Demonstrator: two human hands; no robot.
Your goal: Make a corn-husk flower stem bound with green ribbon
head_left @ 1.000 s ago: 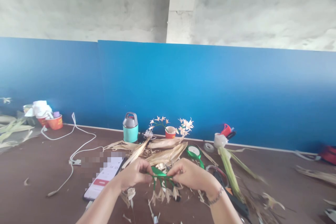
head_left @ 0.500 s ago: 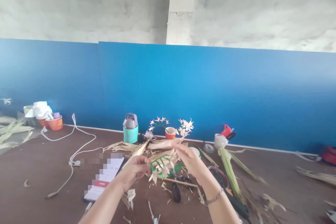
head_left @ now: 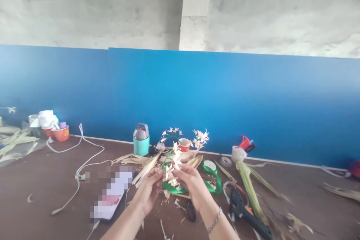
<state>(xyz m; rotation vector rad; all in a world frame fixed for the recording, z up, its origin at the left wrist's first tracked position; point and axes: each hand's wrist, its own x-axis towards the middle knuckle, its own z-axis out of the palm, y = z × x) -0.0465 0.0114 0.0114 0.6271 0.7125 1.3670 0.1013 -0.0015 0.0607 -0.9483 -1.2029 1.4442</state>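
A spray of cream artificial flowers (head_left: 176, 159) on a green-wrapped stem stands upright between my hands, above the tabletop. My left hand (head_left: 149, 191) is closed, with thumb and fingers pinching the lower stem. My right hand (head_left: 192, 185) closes its fingertips on a lower blossom of the same spray. Green ribbon (head_left: 212, 186) trails from a white-centred spool (head_left: 210, 165) and passes behind my hands. Under my right wrist lies a pair of scissors (head_left: 191, 210), mostly hidden. Dried husks (head_left: 149, 168) spread out behind my left hand.
A phone (head_left: 112, 197) lies left, near white cables (head_left: 81, 165). Along the blue partition (head_left: 225, 101) stand a teal flask (head_left: 141, 145), a red cup (head_left: 185, 144) by more flowers, and tape (head_left: 225, 161). A black glue gun (head_left: 247, 212) and green husk stalks (head_left: 249, 187) lie right.
The flower spray has swung from hanging down to upright. My right hand has come down and in from an open pose to the blossoms. More of the ribbon and glue gun shows.
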